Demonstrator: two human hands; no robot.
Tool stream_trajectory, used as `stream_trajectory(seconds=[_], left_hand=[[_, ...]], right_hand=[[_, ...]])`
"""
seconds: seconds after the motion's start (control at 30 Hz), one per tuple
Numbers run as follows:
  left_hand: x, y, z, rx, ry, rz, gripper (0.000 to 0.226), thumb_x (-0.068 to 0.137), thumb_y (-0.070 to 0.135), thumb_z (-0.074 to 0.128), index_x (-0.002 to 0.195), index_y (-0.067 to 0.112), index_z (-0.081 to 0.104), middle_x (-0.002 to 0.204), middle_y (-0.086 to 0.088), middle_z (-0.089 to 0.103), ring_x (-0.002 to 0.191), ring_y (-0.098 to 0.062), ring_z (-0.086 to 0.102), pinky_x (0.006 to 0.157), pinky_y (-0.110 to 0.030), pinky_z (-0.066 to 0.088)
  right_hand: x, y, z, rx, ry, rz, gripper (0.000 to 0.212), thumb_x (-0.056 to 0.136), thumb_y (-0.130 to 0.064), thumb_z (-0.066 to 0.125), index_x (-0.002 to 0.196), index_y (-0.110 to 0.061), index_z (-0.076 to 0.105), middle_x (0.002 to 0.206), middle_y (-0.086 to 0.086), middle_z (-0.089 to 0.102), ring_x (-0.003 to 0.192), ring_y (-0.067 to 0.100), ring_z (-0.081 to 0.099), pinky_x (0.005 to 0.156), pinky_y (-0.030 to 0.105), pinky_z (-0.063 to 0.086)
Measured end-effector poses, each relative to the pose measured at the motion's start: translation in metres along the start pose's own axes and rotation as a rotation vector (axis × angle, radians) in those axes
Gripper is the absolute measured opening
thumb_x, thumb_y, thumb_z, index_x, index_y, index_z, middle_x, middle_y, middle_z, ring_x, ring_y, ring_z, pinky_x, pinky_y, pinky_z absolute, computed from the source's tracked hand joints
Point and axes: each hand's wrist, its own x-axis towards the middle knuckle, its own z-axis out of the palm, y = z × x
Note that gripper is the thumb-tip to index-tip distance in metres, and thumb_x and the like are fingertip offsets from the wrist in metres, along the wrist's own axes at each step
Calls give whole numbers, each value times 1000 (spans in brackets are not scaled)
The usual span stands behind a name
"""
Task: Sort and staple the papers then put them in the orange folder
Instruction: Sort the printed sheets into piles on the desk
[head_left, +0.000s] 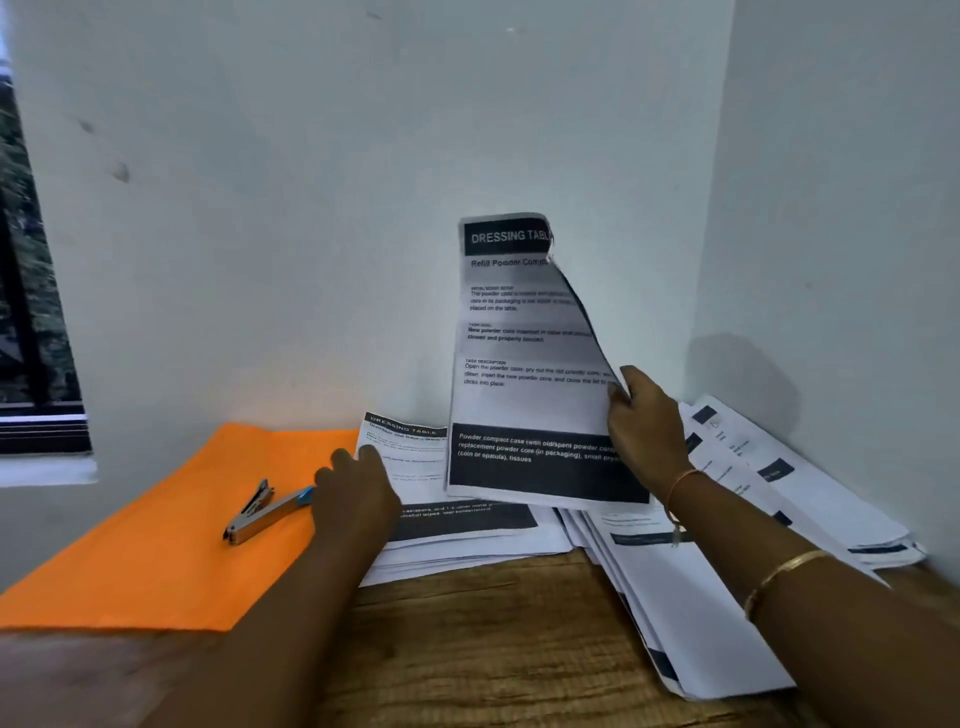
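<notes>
Right hand gripping sheet

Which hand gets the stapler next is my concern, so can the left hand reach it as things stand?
Probably yes. The left hand rests on the paper pile right beside the stapler, which lies uncovered on the orange folder, with nothing between them.

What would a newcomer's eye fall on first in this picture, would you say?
Probably the printed sheet headed "DRESSING TABLE", which the right hand holds upright at centre. Next, the orange folder lying flat at left with the stapler on it, beside the left hand.
</notes>
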Motion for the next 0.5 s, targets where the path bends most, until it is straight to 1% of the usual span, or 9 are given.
stream_trajectory(seconds=[0.07, 0.13, 0.23, 0.3, 0.37, 0.4, 0.43, 0.47, 0.5], left_hand=[[5, -8, 0, -4, -9, -53, 36, 93, 18, 50, 125, 6, 38, 123, -16, 42, 110, -36, 47, 84, -36, 42], [10, -16, 3, -34, -13, -60, 35, 92, 19, 54, 121, 5, 39, 121, -18, 44, 106, -36, 51, 82, -35, 42], [13, -22, 7, -116, 5, -38, 25, 91, 15, 55, 109, 1, 43, 111, -19, 52, 97, -34, 55, 68, -33, 37], [15, -26, 7, -142, 61, -17, 11, 90, 8, 53, 90, 3, 43, 98, -19, 56, 92, -35, 55, 62, -32, 32], [17, -30, 6, -178, 110, -3, 28, 88, -1, 48, 67, 10, 33, 77, -14, 50, 89, -38, 54, 62, -35, 30], [19, -32, 5, -192, 124, 1, 35, 87, -4, 46, 61, 12, 28, 68, -10, 43, 87, -38, 54, 60, -34, 27], [20, -34, 3, -205, 134, -9, 37, 86, -5, 46, 59, 12, 28, 65, -8, 40, 84, -37, 53, 57, -32, 24], [21, -34, 1, -222, 147, -18, 33, 87, -4, 46, 60, 10, 33, 69, -12, 46, 83, -37, 53, 56, -32, 24], [23, -35, -1, -236, 162, -37, 22, 87, -4, 46, 68, 5, 42, 78, -18, 53, 85, -38, 53, 58, -32, 26]], right_hand=[[3, 1, -2, -84, 74, 16, 15, 91, -1, 40, 80, -9, 46, 71, 6, 54, 65, 29, 50, 53, 29, 36], [6, 2, -5, -145, 126, 51, 13, 89, -1, 40, 80, -8, 47, 74, 8, 55, 67, 30, 52, 57, 30, 39], [10, 5, -15, -233, 167, 104, 16, 89, -3, 41, 74, -9, 43, 68, 5, 50, 65, 30, 48, 60, 29, 34], [12, 8, -24, -248, 158, 133, 14, 89, -4, 41, 76, -5, 46, 67, 4, 48, 66, 29, 46, 61, 30, 32], [13, 13, -29, -220, 126, 175, 14, 89, -3, 40, 82, 0, 51, 73, 7, 51, 71, 29, 47, 63, 30, 33], [14, 16, -31, -205, 104, 202, 14, 88, -2, 39, 82, 1, 52, 75, 7, 52, 73, 30, 47, 64, 30, 34], [15, 19, -32, -195, 76, 232, 15, 86, -2, 39, 81, 0, 53, 75, 7, 53, 74, 30, 49, 64, 30, 34], [15, 21, -34, -195, 42, 262, 14, 85, -1, 40, 78, -1, 53, 74, 7, 53, 74, 30, 50, 63, 30, 34], [15, 24, -34, -203, 5, 289, 14, 84, -1, 41, 75, -4, 52, 72, 7, 53, 73, 30, 50, 62, 29, 34]])
